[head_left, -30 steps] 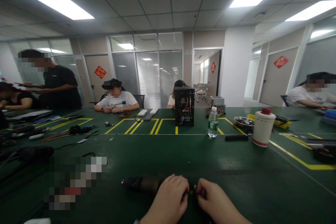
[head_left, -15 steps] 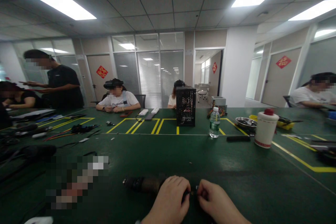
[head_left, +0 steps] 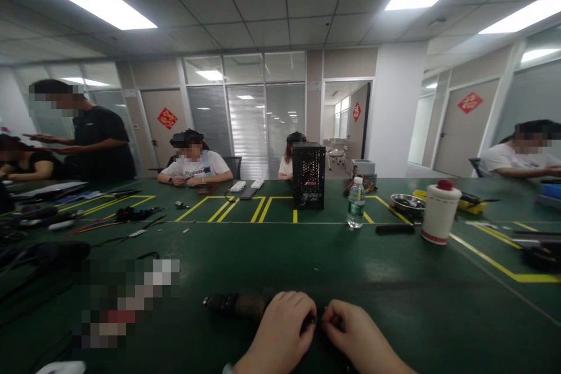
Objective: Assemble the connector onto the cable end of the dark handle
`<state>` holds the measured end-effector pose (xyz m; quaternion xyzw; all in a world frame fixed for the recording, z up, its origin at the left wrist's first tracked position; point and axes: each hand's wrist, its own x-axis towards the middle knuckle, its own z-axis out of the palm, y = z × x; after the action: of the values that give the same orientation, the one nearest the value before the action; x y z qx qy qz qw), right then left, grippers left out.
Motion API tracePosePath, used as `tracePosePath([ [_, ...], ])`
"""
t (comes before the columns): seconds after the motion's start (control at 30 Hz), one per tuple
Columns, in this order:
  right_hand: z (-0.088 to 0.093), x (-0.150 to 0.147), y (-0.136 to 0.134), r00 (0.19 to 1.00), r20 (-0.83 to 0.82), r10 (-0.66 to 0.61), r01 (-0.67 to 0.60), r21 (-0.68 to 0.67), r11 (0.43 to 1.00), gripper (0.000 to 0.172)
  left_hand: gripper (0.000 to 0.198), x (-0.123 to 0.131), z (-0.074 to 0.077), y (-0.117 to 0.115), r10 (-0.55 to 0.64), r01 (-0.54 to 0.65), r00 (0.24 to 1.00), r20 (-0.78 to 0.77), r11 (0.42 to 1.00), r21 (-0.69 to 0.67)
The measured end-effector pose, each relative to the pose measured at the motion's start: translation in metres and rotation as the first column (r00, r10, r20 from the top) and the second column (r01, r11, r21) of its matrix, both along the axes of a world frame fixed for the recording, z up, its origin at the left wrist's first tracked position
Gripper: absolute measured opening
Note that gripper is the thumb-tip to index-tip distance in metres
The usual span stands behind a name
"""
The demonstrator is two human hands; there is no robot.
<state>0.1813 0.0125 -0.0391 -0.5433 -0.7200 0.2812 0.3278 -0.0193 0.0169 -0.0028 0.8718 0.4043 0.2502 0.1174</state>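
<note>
Both my hands are close together over the green table (head_left: 245, 257), near its front edge. My left hand (head_left: 284, 330) is closed, with a bit of something dark showing between thumb and forefinger. My right hand (head_left: 357, 330) pinches at the same spot, its fingertips almost touching the left hand. What they grip is too small and covered to name. A dark cylindrical tool (head_left: 245, 307) with a brownish body and a metal tip extends leftward from behind my left hand; its right end is hidden.
Ahead stand a water bottle (head_left: 356, 204), a white bottle with red cap (head_left: 439, 216), a metal bowl (head_left: 407, 203) and a black computer case (head_left: 309, 178). Cables and dark tools (head_left: 52, 254) clutter the left. Several people are around the table's far side.
My right hand has moved slightly left, narrowing the gap to my left hand and covering the small part between them. The whole view has shifted a little.
</note>
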Motion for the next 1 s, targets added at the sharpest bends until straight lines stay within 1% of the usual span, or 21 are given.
tracePosePath([
  [0.27, 0.0056, 0.0057, 0.0002, 0.997, -0.075, -0.015, 0.009, -0.083, 0.997, 0.012, 0.022, -0.0027, 0.0007, 0.0001, -0.013, 0.013, 1.0, 0.007, 1.0, -0.004],
  [0.37, 0.0076, 0.0073, 0.0014, 0.994, -0.109, -0.004, -0.009, -0.119, 0.993, 0.011, 0.022, -0.003, -0.0004, 0.0006, -0.014, 0.015, 1.0, 0.027, 1.0, -0.006],
  [0.43, 0.0087, 0.0066, 0.0013, 0.994, -0.111, 0.007, -0.019, -0.113, 0.993, 0.01, 0.021, -0.0029, -0.0017, 0.0011, -0.011, 0.011, 0.999, 0.035, 1.0, -0.008],
  [0.53, 0.0089, 0.0044, -0.0001, 0.997, -0.078, -0.004, -0.003, -0.08, 0.997, 0.011, 0.021, -0.0029, -0.0041, 0.0015, -0.003, 0.003, 0.999, 0.036, 1.0, -0.005],
  [0.73, 0.0041, 0.0027, -0.0009, 0.999, -0.044, 0.005, -0.007, -0.042, 0.999, 0.013, 0.018, -0.0033, -0.0053, 0.0019, 0.007, -0.007, 1.0, 0.016, 1.0, -0.004],
  [0.93, 0.0023, -0.0001, -0.0013, 0.999, -0.047, 0.015, -0.016, -0.027, 1.0, 0.014, 0.022, -0.0035, -0.0024, 0.0025, -0.051, 0.052, 0.998, 0.034, 0.999, -0.005],
  [1.0, 0.0021, 0.0, -0.0013, 0.999, -0.048, 0.015, -0.016, -0.025, 1.0, 0.013, 0.025, -0.0038, -0.0021, 0.0023, -0.042, 0.043, 0.998, 0.036, 0.999, -0.004],
])
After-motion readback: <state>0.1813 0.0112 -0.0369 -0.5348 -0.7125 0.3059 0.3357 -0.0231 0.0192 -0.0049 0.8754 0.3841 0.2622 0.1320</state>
